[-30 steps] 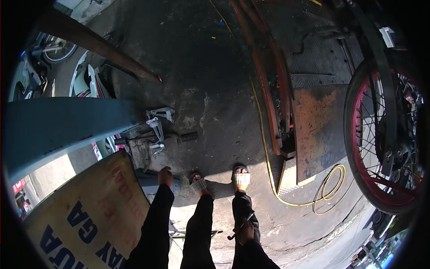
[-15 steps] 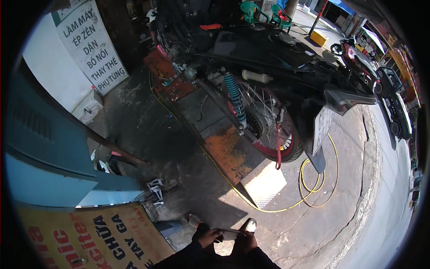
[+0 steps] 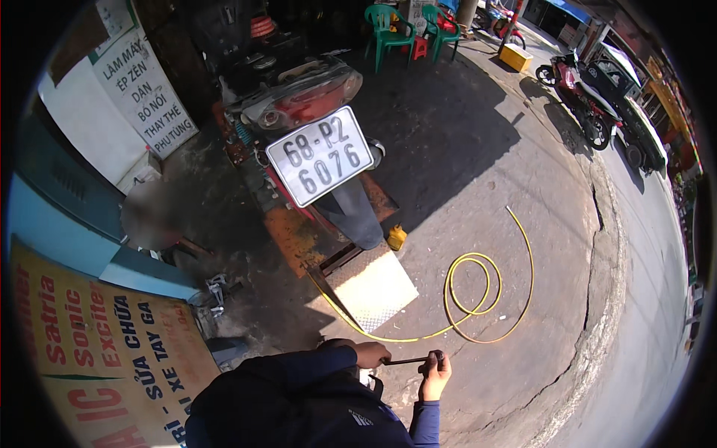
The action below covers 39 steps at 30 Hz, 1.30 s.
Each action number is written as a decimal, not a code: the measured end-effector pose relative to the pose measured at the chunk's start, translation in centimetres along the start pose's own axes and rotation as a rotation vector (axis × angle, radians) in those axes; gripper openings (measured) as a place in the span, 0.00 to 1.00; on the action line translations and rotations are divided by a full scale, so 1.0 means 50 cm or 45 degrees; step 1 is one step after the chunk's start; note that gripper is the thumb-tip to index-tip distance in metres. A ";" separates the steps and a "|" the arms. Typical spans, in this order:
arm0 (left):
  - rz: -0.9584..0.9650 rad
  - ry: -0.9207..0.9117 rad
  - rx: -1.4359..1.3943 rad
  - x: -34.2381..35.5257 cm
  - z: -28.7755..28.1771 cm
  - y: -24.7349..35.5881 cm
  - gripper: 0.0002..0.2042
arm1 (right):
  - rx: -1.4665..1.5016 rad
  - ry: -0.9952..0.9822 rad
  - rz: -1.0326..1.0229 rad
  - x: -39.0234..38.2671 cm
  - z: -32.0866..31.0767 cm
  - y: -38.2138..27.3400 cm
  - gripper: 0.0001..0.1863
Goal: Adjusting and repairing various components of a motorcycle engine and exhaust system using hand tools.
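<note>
My left hand (image 3: 369,355) is closed on one end of a dark metal bar tool (image 3: 406,361) at the lower middle of the head view. My right hand (image 3: 435,377) grips the other end, its fingers curled round it, so the bar lies nearly level between my hands. Above them is a bright patterned metal ramp plate (image 3: 372,287) at the foot of a motorcycle lift, with a yellow hose (image 3: 478,306) coiled to its right. The motorcycle (image 3: 299,97) stands on the lift with its rear toward me.
A large painted sign board (image 3: 112,366) leans at the lower left beside a blue panel (image 3: 75,209). At the upper right are green chairs (image 3: 392,30), a yellow crate (image 3: 515,57) and a parked red motorbike (image 3: 575,97). A cracked curb (image 3: 597,313) borders the street on the right.
My view has swung toward the motorcycle's rear and the street. My two hands, apart a second ago, now share the bar and have shifted right in view.
</note>
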<state>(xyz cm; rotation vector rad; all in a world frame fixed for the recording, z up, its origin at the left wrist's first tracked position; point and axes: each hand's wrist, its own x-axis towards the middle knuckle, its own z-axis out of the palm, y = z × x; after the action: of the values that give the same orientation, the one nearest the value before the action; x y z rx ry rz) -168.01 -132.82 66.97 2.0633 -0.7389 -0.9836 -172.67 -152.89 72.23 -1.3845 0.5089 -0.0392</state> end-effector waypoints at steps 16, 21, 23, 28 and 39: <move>0.074 0.711 -0.318 0.702 -0.545 0.167 0.16 | -0.156 -0.431 0.561 0.807 -0.206 -0.243 0.16; -0.052 0.997 -0.408 0.782 -0.756 0.102 0.14 | -0.494 -0.632 0.418 1.099 -0.077 -0.340 0.14; -0.238 0.935 -0.674 0.811 -0.830 0.050 0.12 | -0.448 -0.724 0.302 1.212 -0.006 -0.367 0.13; -0.439 1.227 -1.147 0.898 -0.969 -0.078 0.12 | -0.564 -1.034 0.261 1.531 0.221 -0.446 0.13; -0.495 2.024 -1.876 0.881 -1.231 -0.235 0.14 | -1.040 -1.983 0.104 1.905 0.871 -0.547 0.14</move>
<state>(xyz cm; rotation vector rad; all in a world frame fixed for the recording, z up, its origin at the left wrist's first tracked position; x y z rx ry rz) -91.48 -136.34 67.32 0.9511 0.9919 0.2493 -64.49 -148.52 71.63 -1.6930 -0.8282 1.3342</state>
